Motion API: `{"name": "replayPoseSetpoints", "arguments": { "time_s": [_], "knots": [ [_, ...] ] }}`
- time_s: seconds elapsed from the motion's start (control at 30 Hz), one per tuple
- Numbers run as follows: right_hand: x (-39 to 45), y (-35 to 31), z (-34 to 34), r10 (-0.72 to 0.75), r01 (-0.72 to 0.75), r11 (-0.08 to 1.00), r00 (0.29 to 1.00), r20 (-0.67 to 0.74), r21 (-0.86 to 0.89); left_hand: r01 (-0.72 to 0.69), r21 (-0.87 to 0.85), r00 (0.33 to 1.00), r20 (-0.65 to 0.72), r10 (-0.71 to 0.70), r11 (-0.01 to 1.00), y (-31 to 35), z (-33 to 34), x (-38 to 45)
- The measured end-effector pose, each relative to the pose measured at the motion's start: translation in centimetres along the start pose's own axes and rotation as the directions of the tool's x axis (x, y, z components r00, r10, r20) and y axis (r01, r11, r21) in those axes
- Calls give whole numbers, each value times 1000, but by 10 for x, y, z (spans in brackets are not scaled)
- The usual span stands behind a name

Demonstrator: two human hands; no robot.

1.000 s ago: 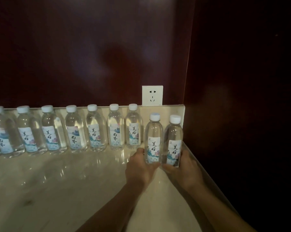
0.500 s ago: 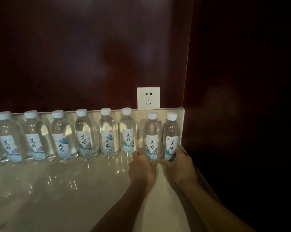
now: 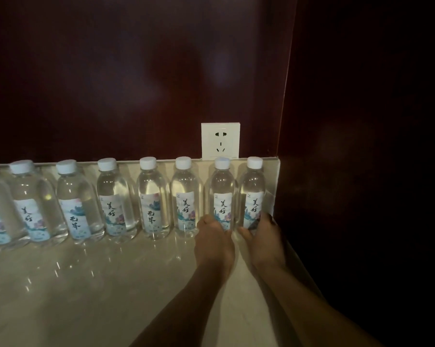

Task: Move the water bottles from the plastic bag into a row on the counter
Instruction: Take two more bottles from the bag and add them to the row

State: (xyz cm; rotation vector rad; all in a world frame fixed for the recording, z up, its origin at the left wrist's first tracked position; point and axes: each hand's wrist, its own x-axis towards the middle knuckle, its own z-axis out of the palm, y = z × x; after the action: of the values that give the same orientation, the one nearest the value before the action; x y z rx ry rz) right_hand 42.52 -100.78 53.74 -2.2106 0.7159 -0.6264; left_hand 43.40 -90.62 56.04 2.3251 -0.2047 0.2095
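Your left hand (image 3: pixel 212 240) and right hand (image 3: pixel 264 237) have pushed the two clear plastic white-capped water bottles (image 3: pixel 222 194) back into the row on the glossy beige counter (image 3: pixel 111 284), fingers still wrapped around each; release next.

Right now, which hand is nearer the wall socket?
Left. The left hand grips the bottle directly below the socket; the right hand grips the end bottle, off to the socket's right.
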Motion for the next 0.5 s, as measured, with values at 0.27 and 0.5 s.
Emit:
{"name": "replayPoseSetpoints", "arguments": {
  "time_s": [0.27,0.5],
  "knots": [
    [10,7,7,-6,8,999,998,-61,35,46,15,999,6,-46,999,2,8,8],
    [8,9,9,-30,31,1000,996,-89,6,56,33,998,-13,-56,998,2,11,11]
  ]
}}
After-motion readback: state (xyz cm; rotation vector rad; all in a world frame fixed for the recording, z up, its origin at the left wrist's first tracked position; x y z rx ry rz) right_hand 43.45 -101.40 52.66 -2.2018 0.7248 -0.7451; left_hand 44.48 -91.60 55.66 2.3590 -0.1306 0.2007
